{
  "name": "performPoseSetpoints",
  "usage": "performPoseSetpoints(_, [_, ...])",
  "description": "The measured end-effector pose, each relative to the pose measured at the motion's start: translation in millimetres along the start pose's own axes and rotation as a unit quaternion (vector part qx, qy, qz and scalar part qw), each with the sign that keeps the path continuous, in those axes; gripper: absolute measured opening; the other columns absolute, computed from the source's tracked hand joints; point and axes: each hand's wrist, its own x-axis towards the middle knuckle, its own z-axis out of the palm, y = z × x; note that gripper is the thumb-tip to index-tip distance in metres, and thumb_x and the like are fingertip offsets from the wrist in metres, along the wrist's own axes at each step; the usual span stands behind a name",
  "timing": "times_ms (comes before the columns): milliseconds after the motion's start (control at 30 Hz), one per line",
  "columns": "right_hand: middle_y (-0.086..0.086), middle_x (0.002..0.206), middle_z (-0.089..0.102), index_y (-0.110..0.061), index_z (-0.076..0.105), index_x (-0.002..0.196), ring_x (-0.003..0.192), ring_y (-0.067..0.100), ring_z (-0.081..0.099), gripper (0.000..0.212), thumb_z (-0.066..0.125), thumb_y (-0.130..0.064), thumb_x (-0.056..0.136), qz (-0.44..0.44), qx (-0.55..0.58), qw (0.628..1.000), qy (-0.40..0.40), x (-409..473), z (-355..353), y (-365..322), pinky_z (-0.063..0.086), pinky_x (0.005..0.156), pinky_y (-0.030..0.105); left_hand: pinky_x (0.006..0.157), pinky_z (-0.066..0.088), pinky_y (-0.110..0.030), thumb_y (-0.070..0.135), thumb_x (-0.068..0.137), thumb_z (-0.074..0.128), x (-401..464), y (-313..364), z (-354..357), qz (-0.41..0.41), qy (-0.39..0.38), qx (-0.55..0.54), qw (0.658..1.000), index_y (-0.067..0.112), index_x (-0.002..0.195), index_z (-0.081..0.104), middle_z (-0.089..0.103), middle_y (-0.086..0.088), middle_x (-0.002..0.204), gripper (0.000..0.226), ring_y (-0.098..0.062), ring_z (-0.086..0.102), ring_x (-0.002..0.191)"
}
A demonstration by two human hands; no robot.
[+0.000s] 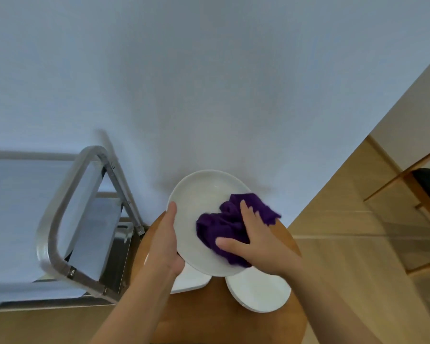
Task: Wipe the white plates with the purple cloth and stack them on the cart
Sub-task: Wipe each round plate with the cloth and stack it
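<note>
Purple cloth (pixel 230 225) bunched under the pressing right hand (pixel 256 240), fingers spread; left hand (pixel 165 240) grips the white plate (pixel 204 194) rim — best sweep outward, plate steady

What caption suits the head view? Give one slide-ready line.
Left hand holds a white plate while the right hand presses the purple cloth onto it, cart alongside.

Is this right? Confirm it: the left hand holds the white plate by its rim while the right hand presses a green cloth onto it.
Wrong on one count: the head view shows the cloth is purple, not green. The left hand holds the white plate by its rim; the right hand presses the cloth onto it.
</note>
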Motion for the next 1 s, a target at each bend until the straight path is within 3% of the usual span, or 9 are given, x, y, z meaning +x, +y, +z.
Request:
performPoseSetpoints(67, [0.004, 0.160, -0.005, -0.017, -0.004, 0.152, 0.146, 0.019, -0.009, 0.092, 0.044, -0.063, 0.087, 0.059, 0.052, 0.996, 0.046, 11.9, 22.0, -2.4, 0.003, 0.117, 0.040, 0.066, 0.059, -0.040, 0.054, 0.091, 0.045, -4.3, -8.3, 3.7, 0.024, 0.017, 0.008, 1.000, 0.026, 0.110, 0.064, 0.074, -0.006, 0.097, 0.038, -0.026, 0.071, 0.086])
performPoseSetpoints(133, [0.007, 0.160, -0.005, -0.010, -0.004, 0.151, 0.146, 0.020, -0.008, 0.084, 0.035, -0.058, 0.094, 0.099, 0.023, 0.983, 0.153, 23.8, 38.8, -4.0, 0.001, 0.117, 0.037, 0.053, 0.057, -0.033, 0.051, 0.093, 0.043, -7.9, -18.3, 7.2, 0.028, 0.017, 0.011, 0.999, 0.027, 0.102, 0.065, 0.075, -0.003, 0.087, 0.033, -0.021, 0.072, 0.074])
performPoseSetpoints(200, [0.005, 0.160, -0.002, -0.010, -0.003, 0.151, 0.146, 0.019, -0.004, 0.080, 0.034, -0.054, 0.095, 0.097, -0.005, 0.967, 0.235, 32.2, 48.0, -2.4, 0.001, 0.117, 0.033, 0.052, 0.057, -0.032, 0.050, 0.094, 0.042, -10.6, -25.0, 10.3, 0.034, 0.013, 0.017, 0.999, 0.029, 0.104, 0.064, 0.075, -0.002, 0.087, 0.032, -0.019, 0.072, 0.075])
performPoseSetpoints(333, [0.001, 0.160, 0.008, -0.016, 0.005, 0.152, 0.146, 0.017, 0.005, 0.079, 0.047, -0.049, 0.093, 0.033, 0.020, 0.956, 0.290, 42.6, 48.7, 2.4, 0.007, 0.116, 0.030, 0.060, 0.057, -0.034, 0.050, 0.093, 0.042, -13.2, -26.1, 12.9, 0.067, 0.003, 0.078, 0.995, 0.033, 0.107, 0.063, 0.074, 0.000, 0.090, 0.030, -0.019, 0.072, 0.081])
performPoseSetpoints(500, [-0.008, 0.159, 0.002, -0.026, -0.001, 0.151, 0.144, 0.007, -0.002, 0.096, 0.050, -0.047, 0.073, -0.117, -0.041, 0.975, 0.183, 48.4, 35.3, -6.1, 0.010, 0.117, 0.033, 0.073, 0.058, -0.039, 0.049, 0.093, 0.042, -19.0, -16.7, 12.9, 0.090, -0.019, 0.133, 0.987, 0.030, 0.115, 0.062, 0.073, -0.003, 0.099, 0.035, -0.023, 0.070, 0.092])
performPoseSetpoints(667, [-0.018, 0.154, -0.004, -0.031, 0.006, 0.151, 0.138, -0.004, -0.013, 0.093, 0.046, -0.041, 0.068, -0.225, -0.096, 0.959, 0.143, 42.2, 43.5, -25.9, -0.005, 0.114, 0.026, 0.099, 0.047, -0.042, 0.054, 0.088, 0.044, -18.9, -2.8, 18.0, 0.092, -0.034, 0.136, 0.986, 0.030, 0.127, 0.056, 0.067, 0.000, 0.118, 0.047, -0.019, 0.062, 0.111])
performPoseSetpoints(800, [-0.024, 0.148, 0.004, -0.033, 0.012, 0.149, 0.131, -0.019, -0.016, 0.083, 0.040, -0.031, 0.070, -0.250, -0.041, 0.962, 0.106, 29.6, 56.4, -31.9, -0.014, 0.109, 0.016, 0.097, 0.048, -0.041, 0.062, 0.068, 0.057, -18.0, 0.0, 19.3, 0.080, -0.013, 0.082, 0.993, 0.026, 0.124, 0.059, 0.069, -0.001, 0.116, 0.067, -0.019, 0.064, 0.108])
performPoseSetpoints(900, [-0.027, 0.144, 0.007, -0.032, 0.018, 0.148, 0.128, -0.024, -0.014, 0.079, 0.038, -0.028, 0.072, -0.261, -0.028, 0.964, 0.048, 18.6, 64.3, -23.3, -0.014, 0.108, 0.013, 0.085, 0.054, -0.039, 0.060, 0.067, 0.059, -15.1, 2.5, 13.6, 0.067, 0.028, 0.035, 0.997, 0.016, 0.115, 0.065, 0.072, -0.008, 0.105, 0.066, -0.023, 0.069, 0.097])
performPoseSetpoints(1000, [-0.029, 0.144, 0.013, -0.031, 0.029, 0.147, 0.129, -0.025, -0.009, 0.075, 0.040, -0.029, 0.072, -0.267, -0.051, 0.962, 0.008, 11.0, 63.1, -7.1, -0.012, 0.107, 0.010, 0.077, 0.055, -0.041, 0.060, 0.068, 0.060, -12.0, 1.8, 8.9, 0.033, 0.022, 0.016, 0.999, 0.009, 0.109, 0.067, 0.072, -0.014, 0.102, 0.065, -0.027, 0.071, 0.092])
